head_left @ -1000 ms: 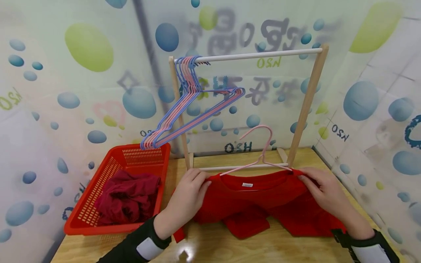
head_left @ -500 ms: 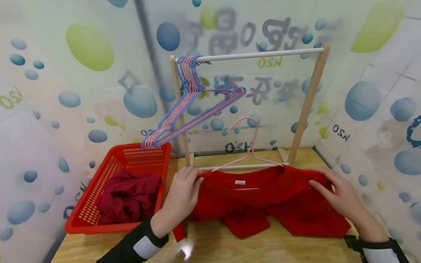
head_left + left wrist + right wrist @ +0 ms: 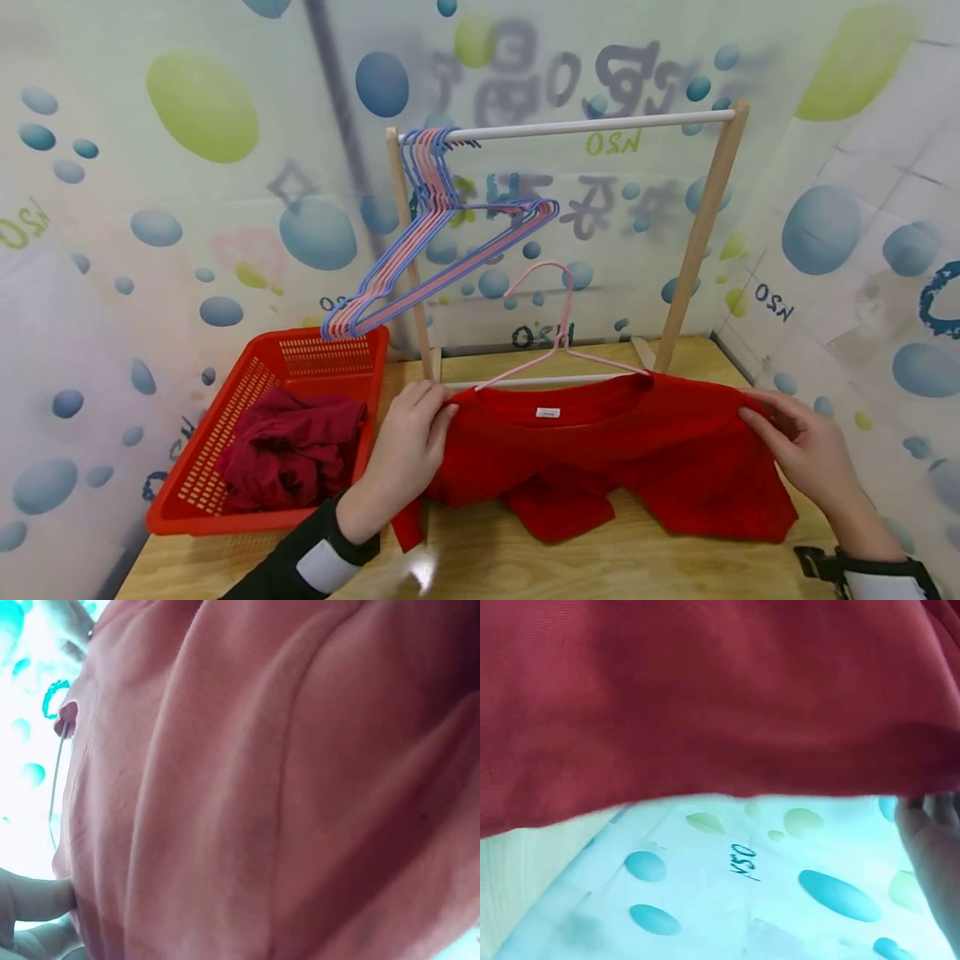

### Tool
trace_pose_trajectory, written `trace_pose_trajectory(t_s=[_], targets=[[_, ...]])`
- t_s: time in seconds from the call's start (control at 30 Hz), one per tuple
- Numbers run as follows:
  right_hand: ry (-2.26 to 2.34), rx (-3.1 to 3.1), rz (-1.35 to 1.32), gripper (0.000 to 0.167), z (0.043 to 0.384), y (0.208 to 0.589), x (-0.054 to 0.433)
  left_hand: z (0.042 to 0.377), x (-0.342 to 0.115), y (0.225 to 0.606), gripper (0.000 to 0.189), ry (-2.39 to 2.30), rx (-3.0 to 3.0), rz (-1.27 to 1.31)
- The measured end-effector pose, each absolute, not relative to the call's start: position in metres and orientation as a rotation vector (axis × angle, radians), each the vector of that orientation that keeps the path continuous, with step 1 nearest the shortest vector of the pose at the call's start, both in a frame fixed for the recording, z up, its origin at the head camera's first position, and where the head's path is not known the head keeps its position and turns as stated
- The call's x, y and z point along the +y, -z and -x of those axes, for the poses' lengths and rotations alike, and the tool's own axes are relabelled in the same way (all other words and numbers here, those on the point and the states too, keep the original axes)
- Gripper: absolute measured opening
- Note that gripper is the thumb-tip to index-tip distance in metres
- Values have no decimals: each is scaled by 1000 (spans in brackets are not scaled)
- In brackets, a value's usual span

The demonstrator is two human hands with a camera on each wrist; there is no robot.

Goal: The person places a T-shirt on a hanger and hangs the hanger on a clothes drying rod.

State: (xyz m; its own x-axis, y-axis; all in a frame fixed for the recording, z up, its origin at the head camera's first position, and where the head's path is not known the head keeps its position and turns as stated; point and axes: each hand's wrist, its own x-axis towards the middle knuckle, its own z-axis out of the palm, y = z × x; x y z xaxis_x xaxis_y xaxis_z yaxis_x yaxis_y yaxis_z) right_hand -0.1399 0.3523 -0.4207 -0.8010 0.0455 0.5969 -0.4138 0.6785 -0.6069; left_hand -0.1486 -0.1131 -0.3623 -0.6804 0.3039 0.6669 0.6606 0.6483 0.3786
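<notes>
A red long-sleeved top (image 3: 585,450) hangs between both hands just above the table, its neckline and white label facing up. Inside its neck sits a pink hanger (image 3: 564,325), its hook standing free above the collar. My left hand (image 3: 405,450) pinches the top's left shoulder beside the hanger's arm. Further out on the other side, my right hand (image 3: 813,454) pinches the cloth past the right shoulder. Red cloth (image 3: 225,780) fills most of the left wrist view, with a thumb (image 3: 37,896) at its edge. In the right wrist view the cloth (image 3: 705,697) hides most of the fingers.
Behind the top stands a wooden rack with a white rail (image 3: 600,127). Several blue and pink hangers (image 3: 427,225) hang bunched at its left end. A red plastic basket (image 3: 172,500) holding dark red cloth (image 3: 292,450) stands left on the wooden table (image 3: 480,575).
My right hand has slid outward to the right along the shoulder, drawing the cloth straighter. The left hand and the pink hanger have shifted left.
</notes>
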Motion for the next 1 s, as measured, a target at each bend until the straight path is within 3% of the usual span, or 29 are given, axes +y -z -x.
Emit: trace_pose_trajectory(t_s=[0.27,0.53,0.7,1.0], targets=[[-1009,-2485,-218,28,135,419,358,147,-112,364,5,882,-2323,732],[-1055,-2522,-502,39,132,386,339,147,-111,364,4,890,-2328,724],[-894,-2504,-646,36,129,367,311,147,-108,366,4,873,-2297,758],[-695,-2337,-704,40,136,363,285,147,-104,366,6,786,-2295,684]])
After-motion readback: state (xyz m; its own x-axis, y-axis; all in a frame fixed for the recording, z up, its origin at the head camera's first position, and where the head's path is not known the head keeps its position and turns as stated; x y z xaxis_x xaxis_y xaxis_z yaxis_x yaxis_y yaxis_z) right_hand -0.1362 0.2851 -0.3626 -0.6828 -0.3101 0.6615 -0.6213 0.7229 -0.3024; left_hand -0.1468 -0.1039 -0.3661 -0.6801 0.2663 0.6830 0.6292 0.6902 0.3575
